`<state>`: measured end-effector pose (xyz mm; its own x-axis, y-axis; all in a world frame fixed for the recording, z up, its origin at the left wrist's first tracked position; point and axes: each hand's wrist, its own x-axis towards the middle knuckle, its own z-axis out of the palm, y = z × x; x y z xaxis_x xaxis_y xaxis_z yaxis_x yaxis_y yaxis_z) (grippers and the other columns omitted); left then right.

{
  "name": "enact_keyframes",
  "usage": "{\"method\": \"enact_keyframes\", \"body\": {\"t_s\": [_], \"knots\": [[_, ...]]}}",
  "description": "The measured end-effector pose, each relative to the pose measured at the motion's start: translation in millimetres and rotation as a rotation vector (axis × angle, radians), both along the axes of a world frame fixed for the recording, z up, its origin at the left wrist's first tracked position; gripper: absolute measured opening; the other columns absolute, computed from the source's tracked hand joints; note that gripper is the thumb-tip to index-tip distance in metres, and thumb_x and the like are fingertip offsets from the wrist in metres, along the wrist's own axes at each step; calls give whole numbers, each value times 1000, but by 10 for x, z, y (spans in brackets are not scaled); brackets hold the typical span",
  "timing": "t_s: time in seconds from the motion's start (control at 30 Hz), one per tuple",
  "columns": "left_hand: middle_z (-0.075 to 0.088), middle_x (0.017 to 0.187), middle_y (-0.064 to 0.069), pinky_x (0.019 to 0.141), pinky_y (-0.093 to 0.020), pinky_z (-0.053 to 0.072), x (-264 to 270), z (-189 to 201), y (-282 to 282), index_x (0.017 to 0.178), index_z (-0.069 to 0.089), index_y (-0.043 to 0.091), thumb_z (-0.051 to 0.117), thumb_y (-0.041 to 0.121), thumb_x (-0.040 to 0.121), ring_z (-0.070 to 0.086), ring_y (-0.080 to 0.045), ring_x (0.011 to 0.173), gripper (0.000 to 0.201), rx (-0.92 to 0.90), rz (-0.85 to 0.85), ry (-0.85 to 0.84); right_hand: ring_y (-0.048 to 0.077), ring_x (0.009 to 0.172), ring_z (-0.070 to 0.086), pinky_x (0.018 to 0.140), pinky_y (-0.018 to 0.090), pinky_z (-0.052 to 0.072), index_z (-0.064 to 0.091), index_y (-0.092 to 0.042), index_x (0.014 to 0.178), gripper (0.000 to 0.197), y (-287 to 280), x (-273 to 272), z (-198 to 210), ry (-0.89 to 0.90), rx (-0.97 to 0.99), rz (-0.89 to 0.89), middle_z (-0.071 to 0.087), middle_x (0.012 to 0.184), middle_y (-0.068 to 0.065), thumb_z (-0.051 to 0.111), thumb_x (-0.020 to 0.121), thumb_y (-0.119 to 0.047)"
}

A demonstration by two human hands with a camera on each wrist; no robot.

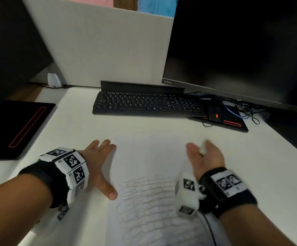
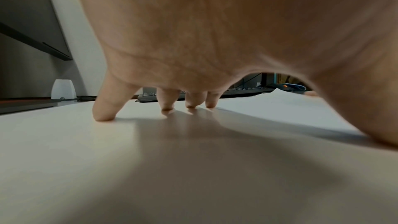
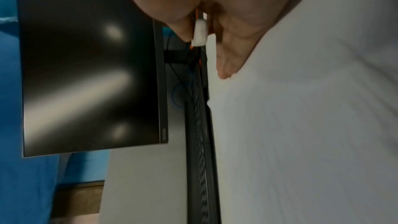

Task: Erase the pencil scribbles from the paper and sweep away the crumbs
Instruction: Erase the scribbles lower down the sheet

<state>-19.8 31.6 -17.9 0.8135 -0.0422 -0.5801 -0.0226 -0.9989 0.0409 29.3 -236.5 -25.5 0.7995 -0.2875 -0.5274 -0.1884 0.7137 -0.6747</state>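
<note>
Near of the right hand (image 1: 204, 157), whose grip pinches the eraser (image 1: 203, 147), lie the scribbles (image 1: 144, 197); left hand (image 1: 98, 166) flat, pinning the paper (image 1: 144, 151).

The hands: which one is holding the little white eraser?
The right hand. It pinches the white eraser above the paper; the left hand only presses flat on the paper's edge.

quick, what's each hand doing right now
Left hand: open, fingers spread, pressing down the left edge of the paper.
Right hand: holds a white eraser between thumb and fingers, above the paper.
</note>
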Motion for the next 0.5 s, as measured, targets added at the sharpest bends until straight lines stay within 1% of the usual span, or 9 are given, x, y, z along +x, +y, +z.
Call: {"method": "enact_keyframes", "body": {"t_s": [0.03,0.1,0.17,0.23,0.3,0.37,0.43,0.47,0.5], "knots": [[-24,160,9,118,-53,11,6,-3,1,154,-15,27,79,71,54,-21,-19,148,144,-4,0,-4,30,112,62,97,35,51,51,-10,126,26,-109,42,40,-22,-18,-42,57,132,25,47,104,-23],[-21,161,9,119,-50,9,38,-4,19,154,-14,25,80,71,54,-19,-19,148,145,-27,7,-12,23,95,68,83,29,56,52,-9,129,31,-146,44,83,-54,-146,37,66,112,17,50,102,-23],[-8,163,7,121,-47,12,79,6,52,155,-7,22,81,70,53,-6,-18,150,143,-52,22,-26,16,73,64,68,26,56,55,-6,109,17,-55,-37,92,-122,-337,255,63,90,10,55,100,-19],[15,157,3,117,-42,23,89,62,64,154,9,20,82,67,57,19,-18,146,131,-63,44,-70,14,60,57,55,23,53,50,-6,92,12,107,-151,133,-200,-578,564,58,79,10,58,97,-13],[20,153,2,113,-40,30,63,142,37,153,14,21,81,62,63,29,-20,141,120,-57,58,-108,14,53,56,52,25,50,53,-5,94,9,240,-217,150,-240,-721,867,58,73,11,61,95,-9],[9,158,-1,114,-41,26,22,201,-2,155,6,24,80,60,67,21,-22,146,121,-64,50,-116,15,53,56,54,28,51,56,-9,111,15,350,-240,138,-250,-823,1045,58,71,10,60,96,-7],[-4,162,-2,118,-41,15,-25,211,-50,156,-2,24,79,59,69,3,-20,150,125,-75,18,-81,16,57,56,58,29,53,56,-13,126,29,449,-222,117,-249,-935,1147,57,72,9,56,98,-5],[-10,162,-1,119,-43,11,-43,196,-74,156,-6,25,79,59,69,-4,-19,150,126,-66,0,-53,16,57,55,59,29,54,58,-12,128,30,501,-206,122,-253,-989,1179,57,72,7,54,99,-4],[-15,162,0,119,-47,10,-53,178,-96,156,-8,25,79,60,68,-9,-19,149,128,-45,-17,-25,16,57,54,60,29,53,62,-11,124,28,553,-182,127,-257,-1039,1212,58,70,6,53,99,-3]]}}
